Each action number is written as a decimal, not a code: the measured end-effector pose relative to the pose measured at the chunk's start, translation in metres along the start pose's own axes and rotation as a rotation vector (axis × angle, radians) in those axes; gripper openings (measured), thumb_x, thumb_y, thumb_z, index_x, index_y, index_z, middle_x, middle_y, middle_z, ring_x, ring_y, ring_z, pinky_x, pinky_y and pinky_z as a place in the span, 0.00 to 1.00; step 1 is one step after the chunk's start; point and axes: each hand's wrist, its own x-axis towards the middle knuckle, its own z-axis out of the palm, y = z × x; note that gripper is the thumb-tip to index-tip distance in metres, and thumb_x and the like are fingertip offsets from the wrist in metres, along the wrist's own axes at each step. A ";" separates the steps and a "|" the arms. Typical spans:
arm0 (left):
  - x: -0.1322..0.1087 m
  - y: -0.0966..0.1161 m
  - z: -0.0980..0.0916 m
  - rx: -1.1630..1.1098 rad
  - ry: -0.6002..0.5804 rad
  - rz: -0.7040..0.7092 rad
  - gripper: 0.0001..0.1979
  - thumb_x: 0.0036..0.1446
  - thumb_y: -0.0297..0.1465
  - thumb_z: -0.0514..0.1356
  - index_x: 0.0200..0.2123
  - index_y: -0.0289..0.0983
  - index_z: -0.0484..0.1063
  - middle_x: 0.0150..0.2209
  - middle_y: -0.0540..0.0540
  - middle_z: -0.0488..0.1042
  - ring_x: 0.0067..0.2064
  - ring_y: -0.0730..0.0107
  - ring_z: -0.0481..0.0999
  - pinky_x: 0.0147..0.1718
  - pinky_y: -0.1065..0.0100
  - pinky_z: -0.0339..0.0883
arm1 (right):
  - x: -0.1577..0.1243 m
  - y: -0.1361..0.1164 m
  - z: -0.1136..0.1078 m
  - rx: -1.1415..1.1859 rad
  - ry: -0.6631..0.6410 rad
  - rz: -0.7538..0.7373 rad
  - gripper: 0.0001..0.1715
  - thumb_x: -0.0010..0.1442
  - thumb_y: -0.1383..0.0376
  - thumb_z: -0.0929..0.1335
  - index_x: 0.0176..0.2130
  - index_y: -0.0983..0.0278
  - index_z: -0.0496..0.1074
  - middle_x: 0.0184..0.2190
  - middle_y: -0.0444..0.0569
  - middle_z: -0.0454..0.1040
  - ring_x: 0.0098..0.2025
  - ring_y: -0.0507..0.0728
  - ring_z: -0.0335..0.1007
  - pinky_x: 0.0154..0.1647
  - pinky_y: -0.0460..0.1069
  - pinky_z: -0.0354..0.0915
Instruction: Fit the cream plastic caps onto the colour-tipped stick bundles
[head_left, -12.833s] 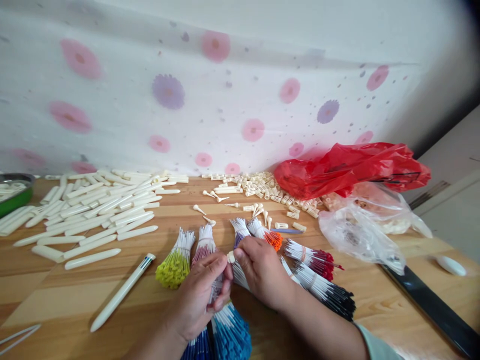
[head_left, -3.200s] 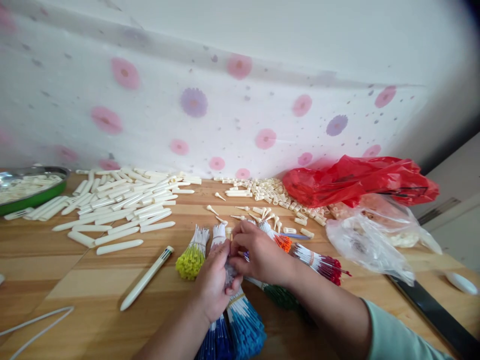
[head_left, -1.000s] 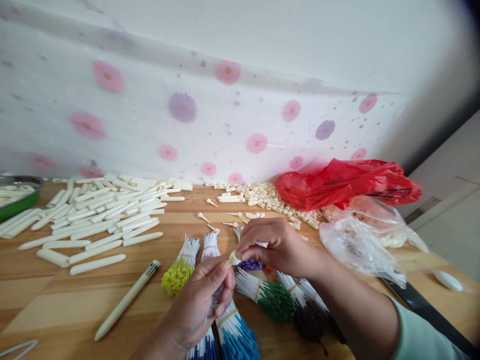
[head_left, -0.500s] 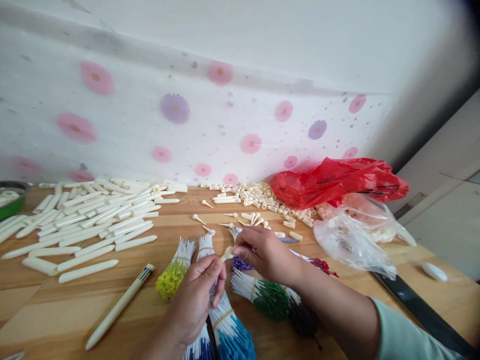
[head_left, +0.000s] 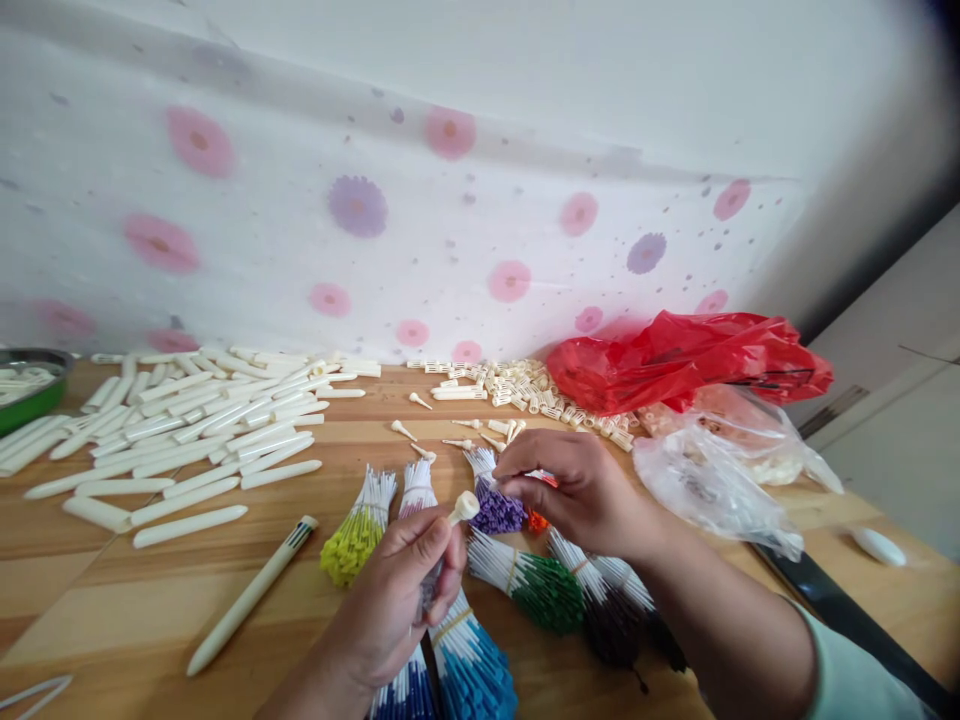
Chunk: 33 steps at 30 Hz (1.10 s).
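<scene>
My left hand point(head_left: 409, 575) is closed around a small cream plastic pen part point(head_left: 466, 507), its round hollow end sticking up past the thumb. Something clear and greyish shows under the curled fingers, too hidden to name. My right hand point(head_left: 574, 490) hovers just right of that part, thumb and forefinger pinched together; whatever is between them is too small to make out. Around and under the hands lie bundles of white-stemmed refills: yellow point(head_left: 358, 535), purple point(head_left: 497, 508), green point(head_left: 536, 585), blue point(head_left: 472, 655) and black point(head_left: 607, 610). Several similar cream parts point(head_left: 403, 430) lie beyond the hands.
Many cream pen barrels point(head_left: 217, 420) are heaped at the left, beside a green bowl point(head_left: 34, 400). One assembled-looking pen point(head_left: 251, 595) lies in front. Slotted cream pieces point(head_left: 517, 385), a red bag point(head_left: 690, 360) and a clear bag point(head_left: 720, 480) sit at the back right.
My right hand has drawn away to the right and slightly up from the cream part, exposing its round end. My left hand keeps hold of it. The view has shifted slightly.
</scene>
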 end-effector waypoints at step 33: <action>0.006 -0.001 0.000 0.187 0.088 0.013 0.20 0.53 0.44 0.58 0.21 0.34 0.64 0.15 0.55 0.59 0.15 0.84 0.54 0.13 0.78 0.44 | -0.004 0.014 0.020 -0.209 -0.164 0.042 0.05 0.63 0.66 0.61 0.34 0.66 0.63 0.31 0.48 0.66 0.33 0.51 0.61 0.34 0.44 0.57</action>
